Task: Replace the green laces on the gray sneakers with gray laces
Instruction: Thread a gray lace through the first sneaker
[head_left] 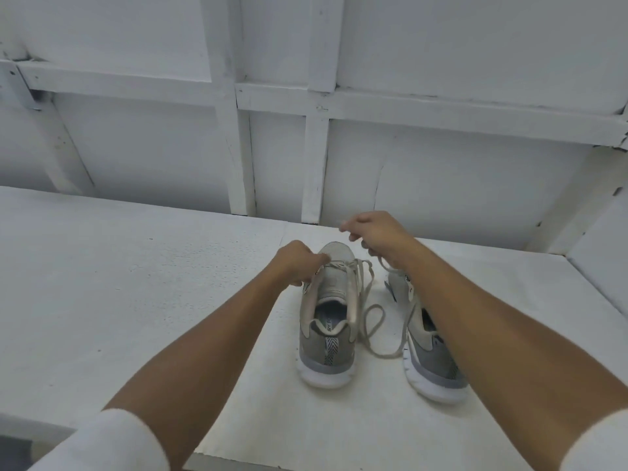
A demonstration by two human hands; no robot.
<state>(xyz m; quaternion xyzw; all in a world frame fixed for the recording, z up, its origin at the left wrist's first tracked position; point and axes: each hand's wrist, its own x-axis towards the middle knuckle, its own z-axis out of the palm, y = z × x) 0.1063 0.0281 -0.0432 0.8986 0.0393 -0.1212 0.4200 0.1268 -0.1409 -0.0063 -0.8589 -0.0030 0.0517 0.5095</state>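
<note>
Both arms extend forward. Left hand (299, 263) pinches the lace (372, 306) at the left sneaker (328, 334) toe eyelets. Right hand (373, 236), raised, fingers curled, grasps the lace.

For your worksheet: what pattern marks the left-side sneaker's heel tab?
The heel tab shows black-and-white chevron stripes; head view.

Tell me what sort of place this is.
Likely a makeshift work booth: a rough white board tabletop, a wall of white-painted wooden battens and panels behind it, and two gray sneakers on it.
</note>
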